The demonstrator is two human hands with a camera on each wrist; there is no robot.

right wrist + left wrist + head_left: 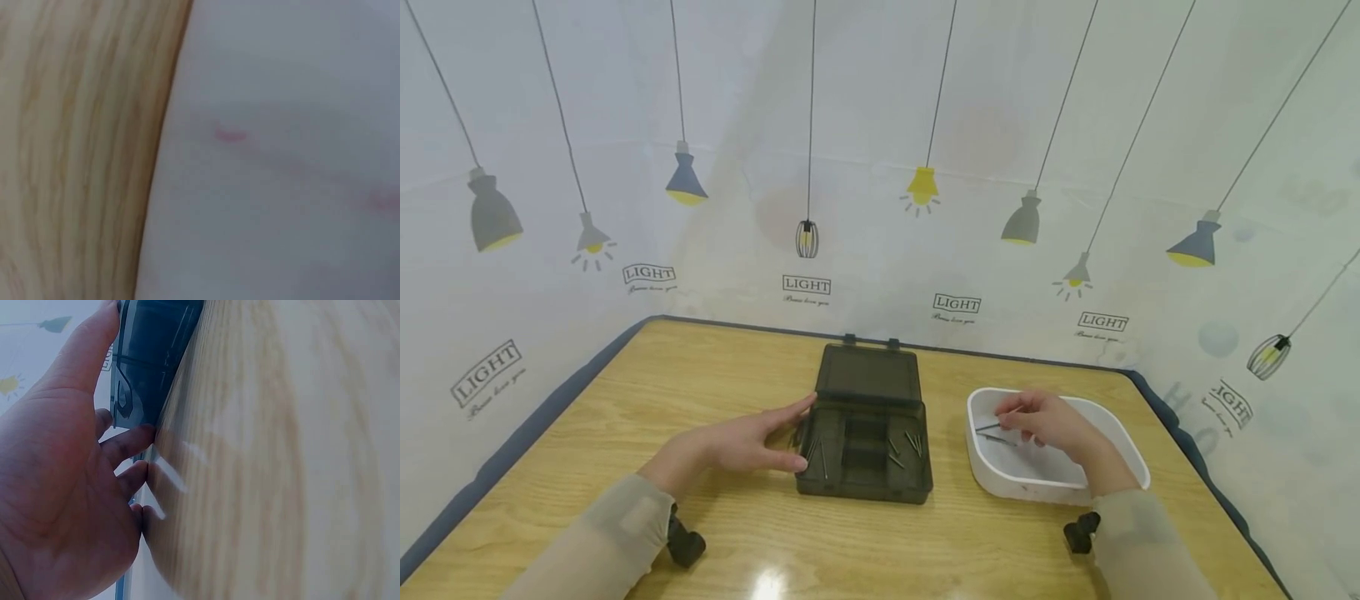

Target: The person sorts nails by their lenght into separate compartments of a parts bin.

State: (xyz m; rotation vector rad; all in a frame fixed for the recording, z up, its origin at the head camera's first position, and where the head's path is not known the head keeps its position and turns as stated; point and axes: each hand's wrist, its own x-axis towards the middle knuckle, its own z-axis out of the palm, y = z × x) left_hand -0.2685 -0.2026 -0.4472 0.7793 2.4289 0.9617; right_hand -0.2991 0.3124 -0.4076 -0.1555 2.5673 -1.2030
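Note:
A dark translucent plastic case (865, 490) lies on the table with its lid (870, 375) folded back. My left hand (737, 443) rests against the case's left side, thumb and index finger extended along it; the left wrist view shows the hand (56, 487) touching the case wall (150, 356). Thin metal rods (824, 460) lie in its left compartment and several short ones (913, 443) in the right part. Over the white tray (996, 481), my right hand (1052, 425) pinches a thin metal rod (987, 427). Another rod (998, 439) lies below it.
The wooden table (730, 525) has a dark blue edge along a white wall sheet (880, 125) printed with lamps. In the right wrist view, only the tray's outer wall (269, 206) and wood grain (75, 150) show; the right hand is out of that view.

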